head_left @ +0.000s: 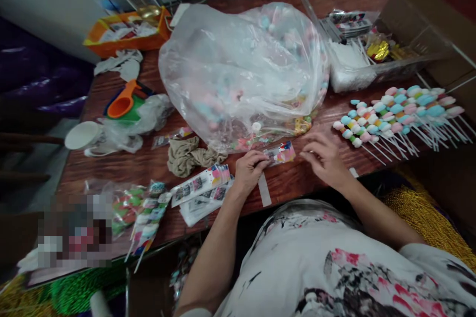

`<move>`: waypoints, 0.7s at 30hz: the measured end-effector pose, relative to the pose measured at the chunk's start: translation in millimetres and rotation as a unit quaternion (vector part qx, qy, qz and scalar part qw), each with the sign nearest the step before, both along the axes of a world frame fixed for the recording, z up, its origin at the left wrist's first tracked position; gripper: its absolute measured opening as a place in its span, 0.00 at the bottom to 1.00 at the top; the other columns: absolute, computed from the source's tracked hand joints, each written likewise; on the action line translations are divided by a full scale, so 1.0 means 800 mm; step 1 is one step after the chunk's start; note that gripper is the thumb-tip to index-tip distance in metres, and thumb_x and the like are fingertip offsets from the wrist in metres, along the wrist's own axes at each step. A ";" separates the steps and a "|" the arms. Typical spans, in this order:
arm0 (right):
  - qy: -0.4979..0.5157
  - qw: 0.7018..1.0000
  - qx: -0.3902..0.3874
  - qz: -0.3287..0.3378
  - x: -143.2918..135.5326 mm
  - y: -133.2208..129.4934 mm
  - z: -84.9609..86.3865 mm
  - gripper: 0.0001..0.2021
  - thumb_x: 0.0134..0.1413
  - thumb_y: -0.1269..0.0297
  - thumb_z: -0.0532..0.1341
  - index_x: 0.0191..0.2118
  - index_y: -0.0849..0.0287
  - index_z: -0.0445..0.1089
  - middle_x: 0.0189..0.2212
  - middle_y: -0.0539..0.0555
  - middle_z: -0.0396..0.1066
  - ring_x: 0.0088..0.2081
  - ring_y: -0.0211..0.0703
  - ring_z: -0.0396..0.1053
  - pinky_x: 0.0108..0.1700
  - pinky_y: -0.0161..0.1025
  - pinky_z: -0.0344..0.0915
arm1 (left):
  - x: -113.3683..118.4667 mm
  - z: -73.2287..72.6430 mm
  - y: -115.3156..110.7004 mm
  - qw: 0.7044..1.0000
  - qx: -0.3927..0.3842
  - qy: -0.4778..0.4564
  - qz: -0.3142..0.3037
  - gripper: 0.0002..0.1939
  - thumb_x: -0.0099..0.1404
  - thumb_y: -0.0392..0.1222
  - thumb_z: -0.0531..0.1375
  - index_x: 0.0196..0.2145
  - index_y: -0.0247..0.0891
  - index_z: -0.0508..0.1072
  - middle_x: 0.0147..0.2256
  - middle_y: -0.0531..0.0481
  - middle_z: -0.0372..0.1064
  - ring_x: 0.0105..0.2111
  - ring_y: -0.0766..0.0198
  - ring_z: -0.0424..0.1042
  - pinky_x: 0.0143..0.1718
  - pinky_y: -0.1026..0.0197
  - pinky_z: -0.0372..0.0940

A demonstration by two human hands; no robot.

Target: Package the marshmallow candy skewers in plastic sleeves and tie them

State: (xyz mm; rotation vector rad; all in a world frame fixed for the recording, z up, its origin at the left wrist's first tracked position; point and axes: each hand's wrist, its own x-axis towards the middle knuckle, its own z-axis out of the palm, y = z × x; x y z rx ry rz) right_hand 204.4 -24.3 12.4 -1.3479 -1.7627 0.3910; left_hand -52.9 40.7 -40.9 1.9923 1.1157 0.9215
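My table [286, 178] has a red-brown, wood-grained top; its near edge runs in front of me. A large clear bag [230, 69] occupies the middle, toward the far edge. A clear tray [357, 79] stands at the far right corner. Nearer me, marshmallow skewers [401, 114] lie toward the right edge. An orange basket [111, 48] stands at the far left corner, a white cloth [122, 62] just beside it. Printed sleeves [201, 185] and a white strip [265, 190] lie by the near edge.

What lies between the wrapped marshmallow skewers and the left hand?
Overlapping printed packets lie between the wrapped marshmallow skewers and the left hand, in the head view.
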 end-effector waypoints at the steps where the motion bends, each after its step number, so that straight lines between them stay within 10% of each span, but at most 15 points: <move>1: -0.035 0.998 0.012 -0.059 0.024 -0.012 0.003 0.04 0.59 0.69 0.59 0.36 0.55 0.72 0.44 0.56 0.72 0.48 0.46 0.69 0.50 0.45 0.66 | 0.000 0.002 0.000 1.000 -0.004 -0.002 0.002 0.04 0.61 0.39 0.65 0.31 0.40 0.81 0.32 0.50 0.75 0.33 0.66 0.74 0.38 0.63 0.68; 5: -0.280 0.914 -0.005 -0.295 0.123 -0.063 0.001 0.07 0.59 0.63 0.59 0.38 0.58 0.74 0.38 0.58 0.74 0.40 0.49 0.70 0.42 0.44 0.64 | 0.002 0.002 0.004 1.000 -0.010 -0.004 0.000 0.04 0.60 0.39 0.65 0.31 0.39 0.81 0.32 0.50 0.75 0.32 0.66 0.74 0.37 0.63 0.68; 9: -0.402 0.847 -0.099 -0.334 0.173 -0.087 -0.025 0.12 0.59 0.60 0.58 0.40 0.61 0.75 0.34 0.61 0.75 0.35 0.51 0.69 0.34 0.43 0.57 | 0.004 0.001 0.004 1.000 -0.009 -0.013 0.005 0.03 0.59 0.38 0.66 0.31 0.40 0.81 0.32 0.50 0.76 0.32 0.66 0.74 0.38 0.63 0.68; 14: -0.361 0.874 -0.060 -0.321 0.183 -0.083 -0.046 0.10 0.58 0.63 0.57 0.35 0.60 0.75 0.30 0.61 0.75 0.31 0.50 0.68 0.33 0.44 0.57 | 0.007 0.002 -0.001 1.000 -0.013 -0.024 0.005 0.02 0.59 0.38 0.67 0.30 0.39 0.81 0.32 0.49 0.76 0.32 0.66 0.74 0.38 0.63 0.68; 21: -0.226 0.950 0.156 -0.148 0.140 -0.078 0.010 0.05 0.53 0.69 0.65 0.37 0.54 0.73 0.28 0.53 0.75 0.30 0.46 0.71 0.35 0.43 0.66 | 0.007 -0.001 -0.002 0.999 -0.023 -0.033 0.001 0.03 0.60 0.38 0.66 0.31 0.38 0.81 0.31 0.50 0.75 0.32 0.67 0.73 0.38 0.63 0.68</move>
